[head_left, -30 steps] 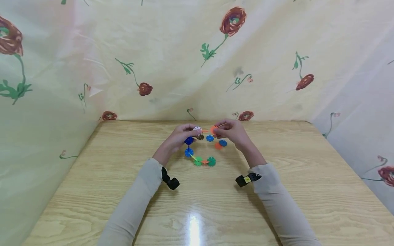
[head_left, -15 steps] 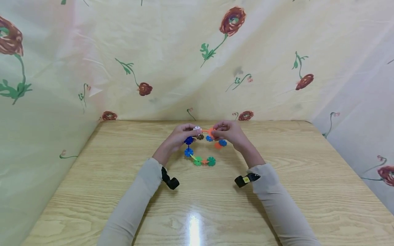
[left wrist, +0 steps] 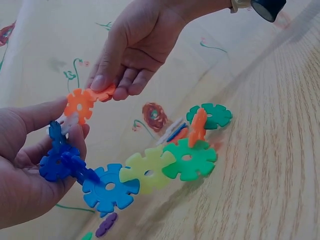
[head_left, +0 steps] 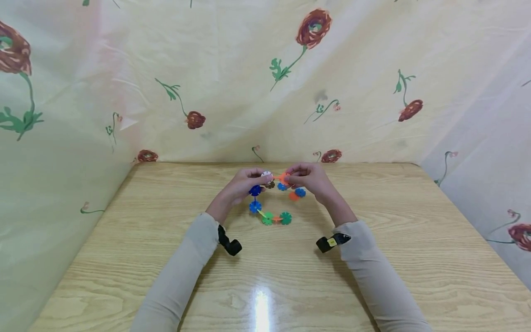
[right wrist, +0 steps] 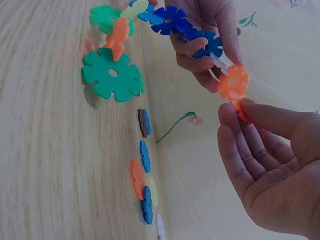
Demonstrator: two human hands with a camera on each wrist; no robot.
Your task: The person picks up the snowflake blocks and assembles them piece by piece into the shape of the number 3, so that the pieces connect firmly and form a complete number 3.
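Near the far edge of the table [head_left: 265, 258], head view: pinches a white disc [head_left: 266, 175] with the left hand [head_left: 239, 185], an orange disc [head_left: 284, 179] with the right hand [head_left: 312, 180]. Left wrist view: holds both within one disc chain [left wrist: 150, 162], curving round to a green disc [left wrist: 213, 116]. Right wrist view: pinches between thumb and fingers, beyond loose discs [right wrist: 145, 156] near the far edge.

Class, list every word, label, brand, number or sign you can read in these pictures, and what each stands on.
No text can be read.
Small yellow square patch on the black right-wrist camera mount: any marking is too small to read.
Notched, flower-shaped coloured plastic discs: no lettering visible.
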